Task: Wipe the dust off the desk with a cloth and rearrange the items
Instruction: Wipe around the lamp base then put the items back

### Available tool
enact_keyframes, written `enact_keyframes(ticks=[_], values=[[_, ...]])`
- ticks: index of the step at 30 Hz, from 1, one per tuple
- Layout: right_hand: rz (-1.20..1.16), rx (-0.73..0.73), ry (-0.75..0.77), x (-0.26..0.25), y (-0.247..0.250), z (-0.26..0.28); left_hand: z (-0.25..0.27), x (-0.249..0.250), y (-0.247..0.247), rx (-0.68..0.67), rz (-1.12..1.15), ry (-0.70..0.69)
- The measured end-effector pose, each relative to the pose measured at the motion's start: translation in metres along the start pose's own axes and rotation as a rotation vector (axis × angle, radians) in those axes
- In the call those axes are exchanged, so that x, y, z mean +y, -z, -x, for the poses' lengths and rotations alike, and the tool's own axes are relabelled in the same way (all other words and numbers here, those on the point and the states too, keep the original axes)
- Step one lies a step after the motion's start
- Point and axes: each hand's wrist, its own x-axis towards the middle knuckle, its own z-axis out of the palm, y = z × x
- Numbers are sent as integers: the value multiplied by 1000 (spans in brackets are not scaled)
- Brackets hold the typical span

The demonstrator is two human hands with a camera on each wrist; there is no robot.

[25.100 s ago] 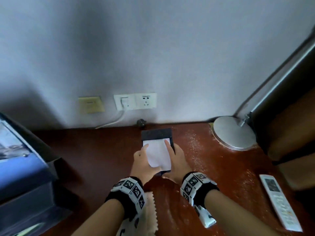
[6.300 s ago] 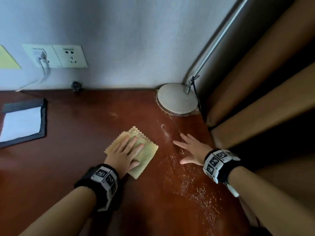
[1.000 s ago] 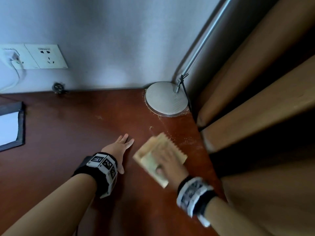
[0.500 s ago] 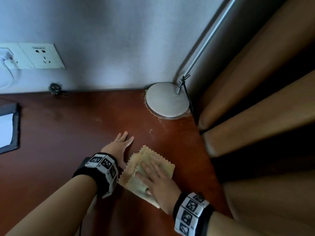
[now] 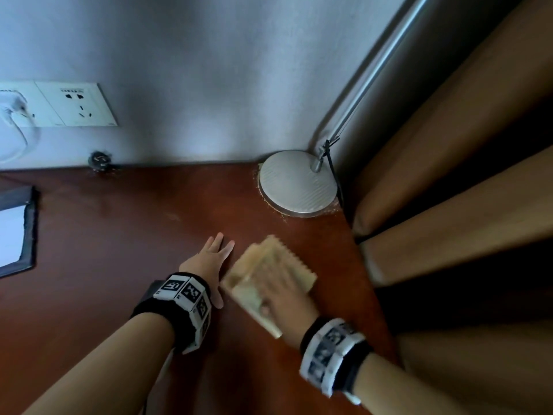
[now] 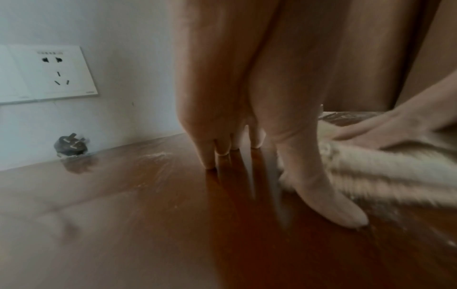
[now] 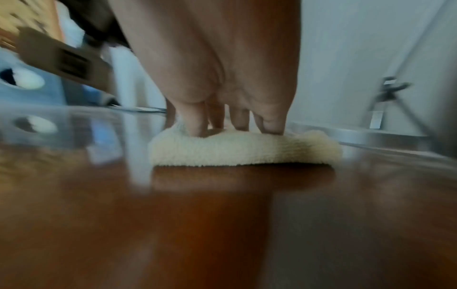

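A pale yellow cloth (image 5: 294,266) with zigzag edges lies folded on the red-brown desk (image 5: 119,250), near its right edge. My right hand (image 5: 281,290) presses flat on the cloth (image 7: 243,151) with straight fingers, blurred by motion. My left hand (image 5: 214,259) rests flat on the desk just left of the cloth (image 6: 385,176), fingers straight, holding nothing. In the left wrist view my left fingers (image 6: 331,195) touch the wood beside the cloth. A ring of pale dust hugs the lamp base (image 5: 297,182).
The round silver lamp base stands in the desk's back right corner, its pole (image 5: 380,64) leaning up right. Tan curtains (image 5: 449,175) hang past the right edge. A black folder with white paper (image 5: 15,232) lies far left. A loose plug (image 5: 100,160) sits below the wall socket (image 5: 77,104).
My right hand has pushed the cloth away from me and to the right, towards the desk's edge, after pulling it near half a second ago. The left hand has stayed flat in place.
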Motion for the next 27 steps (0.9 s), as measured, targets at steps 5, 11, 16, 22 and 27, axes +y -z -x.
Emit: enact_keyframes(ticks=[5,11,16,22,27], values=[[174,-62,93,-9,5,-37,-1,-2,-3,28,6,-4],[-13,-76,-374,93,18,-44,0,-5,-4,39,29,1],[-265,-4,-666,135,19,-12,0,-5,-4,47,41,-13],[-59,-76,-148,76,11,-14,2,-4,-3,54,35,-26],[-172,-36,-355,86,20,-28,2,-6,-5,49,60,-21]])
